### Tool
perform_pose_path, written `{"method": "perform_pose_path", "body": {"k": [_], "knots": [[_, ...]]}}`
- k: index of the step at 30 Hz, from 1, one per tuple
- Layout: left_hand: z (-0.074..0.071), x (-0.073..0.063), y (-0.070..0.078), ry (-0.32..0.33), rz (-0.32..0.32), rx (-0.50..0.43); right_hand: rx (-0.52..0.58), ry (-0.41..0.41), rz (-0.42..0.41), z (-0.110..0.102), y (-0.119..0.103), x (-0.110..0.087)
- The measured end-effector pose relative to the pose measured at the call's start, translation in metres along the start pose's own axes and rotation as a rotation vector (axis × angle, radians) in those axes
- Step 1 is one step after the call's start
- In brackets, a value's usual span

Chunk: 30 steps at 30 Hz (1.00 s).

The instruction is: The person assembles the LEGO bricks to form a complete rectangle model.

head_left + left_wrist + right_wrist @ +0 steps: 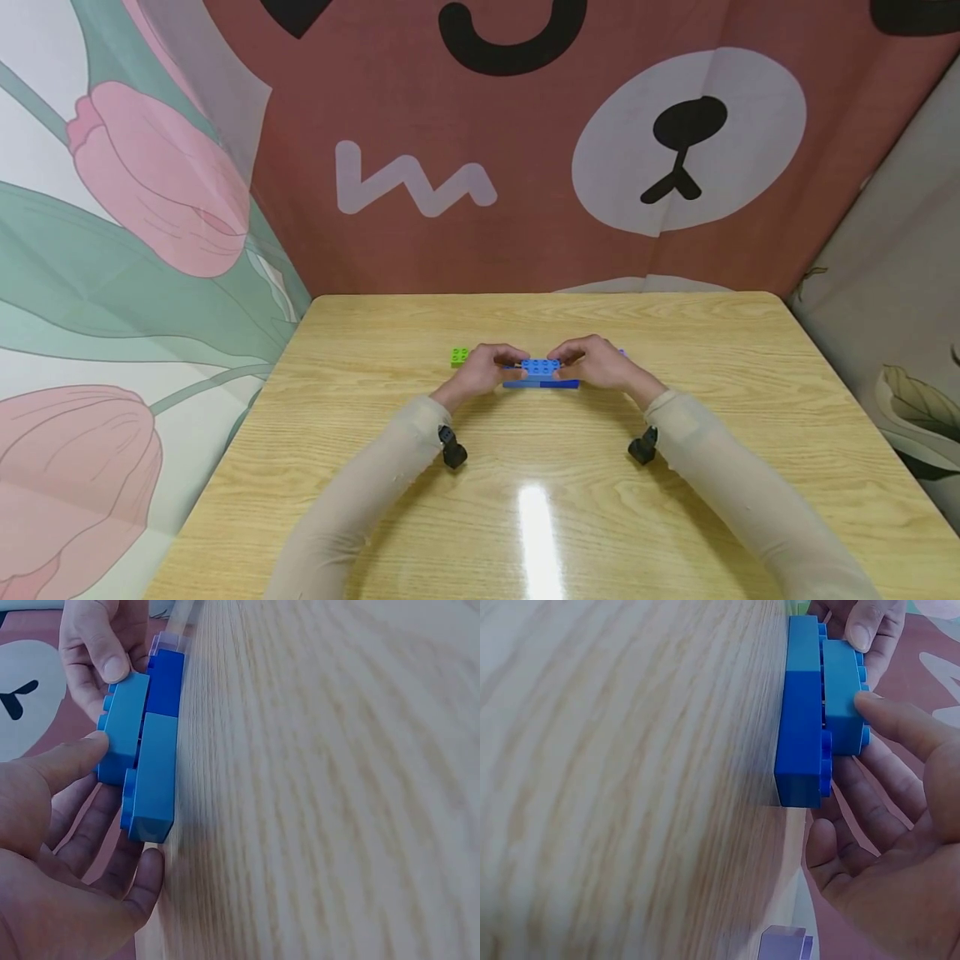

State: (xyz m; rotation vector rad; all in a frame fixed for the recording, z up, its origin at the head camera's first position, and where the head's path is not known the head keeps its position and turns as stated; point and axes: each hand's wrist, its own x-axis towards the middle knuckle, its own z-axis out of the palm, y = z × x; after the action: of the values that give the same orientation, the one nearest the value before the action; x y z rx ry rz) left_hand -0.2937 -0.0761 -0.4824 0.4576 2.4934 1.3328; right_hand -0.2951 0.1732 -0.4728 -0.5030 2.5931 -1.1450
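Observation:
A light blue toy brick point(541, 368) with studs on top is pinched from both ends by my left hand point(485, 369) and right hand point(597, 362). Below it, two longer bricks lie end to end on the table: a light blue one point(156, 776) on the left and a dark blue one point(799, 735) on the right. The upper brick straddles their joint, with a thin dark gap showing under it in both wrist views. Each thumb presses on its near side, while the other fingers stay behind.
A green brick point(459, 357) sits left of the left hand on the wooden table point(360, 450). Beyond the right hand is a pale purple brick point(782, 943), mostly hidden in the head view. A printed cloth point(450, 250) hangs behind the table's far edge.

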Motion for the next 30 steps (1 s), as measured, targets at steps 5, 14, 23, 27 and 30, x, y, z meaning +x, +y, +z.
{"method": "perform_pose_path", "body": {"k": [5,14,23,27,30], "knots": [[0.0003,0.0005,-0.0002,0.003,-0.005,-0.010,0.006,-0.001,-0.001,0.0004,0.0001,-0.0003],[0.0009,0.0025,-0.0006,0.009,-0.038,-0.031,0.013,0.002,-0.002,0.0006,-0.0008,-0.0009],[0.0013,0.0033,0.0002,0.008,-0.045,-0.034,0.003,0.005,0.013,0.0006,-0.0004,0.0010],[0.0016,0.0044,0.0005,0.018,-0.054,-0.033,0.010,0.007,0.026,0.0003,-0.0006,0.0022],[0.0021,0.0044,0.0013,0.024,-0.066,-0.035,0.020,0.006,0.032,0.0005,0.0000,0.0034]]}}
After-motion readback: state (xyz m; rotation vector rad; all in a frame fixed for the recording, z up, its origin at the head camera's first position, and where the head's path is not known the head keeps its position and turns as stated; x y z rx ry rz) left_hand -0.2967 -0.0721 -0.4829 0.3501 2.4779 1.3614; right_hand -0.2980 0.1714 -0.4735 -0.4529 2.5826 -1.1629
